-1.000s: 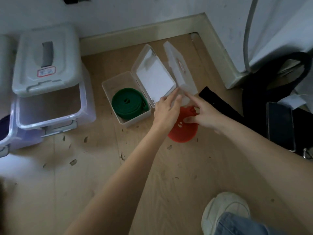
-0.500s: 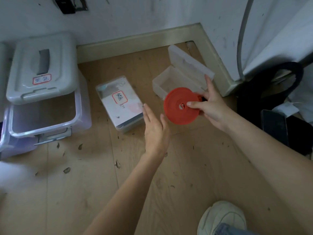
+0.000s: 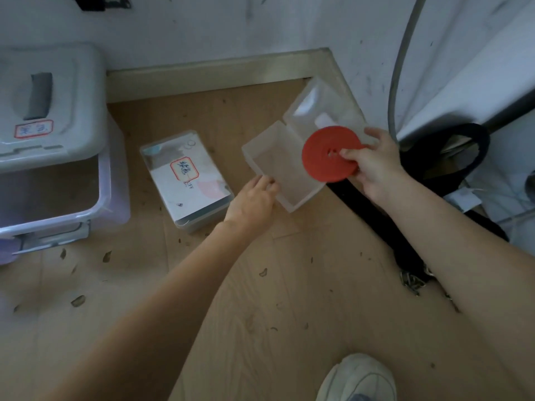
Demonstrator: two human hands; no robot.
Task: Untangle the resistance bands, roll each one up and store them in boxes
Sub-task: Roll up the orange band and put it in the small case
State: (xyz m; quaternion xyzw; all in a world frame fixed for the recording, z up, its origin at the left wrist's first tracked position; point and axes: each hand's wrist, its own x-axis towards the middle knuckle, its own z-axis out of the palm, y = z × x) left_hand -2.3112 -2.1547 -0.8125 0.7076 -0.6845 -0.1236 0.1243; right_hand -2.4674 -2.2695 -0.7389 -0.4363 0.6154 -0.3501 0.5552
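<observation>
- Red resistance band, rolled into a flat coil, is held by our right hand just above the far right edge of the open clear box, which sits on the wood floor near the corner of the skirting board.
- Our right hand pinches the coil, thumb on its face near the centre hole and fingers behind the rim.
- Our left hand rests with curled fingers against the near left wall of the box; we cannot tell whether it truly grips the wall.
- We judge the coil light, soft and springy: it may unwind if the pinch loosens, so we should keep hold across the layers.
- The box looks light and thin-walled and would likely slide if not braced.
- Its hinged lid lies open toward the wall, so nothing covers the box.
- A closed labelled box lies to the left, with a large lidded storage bin at the far left.
- A black strap runs along the floor under our right forearm, beside a black bag; our shoe shows at the near edge.
</observation>
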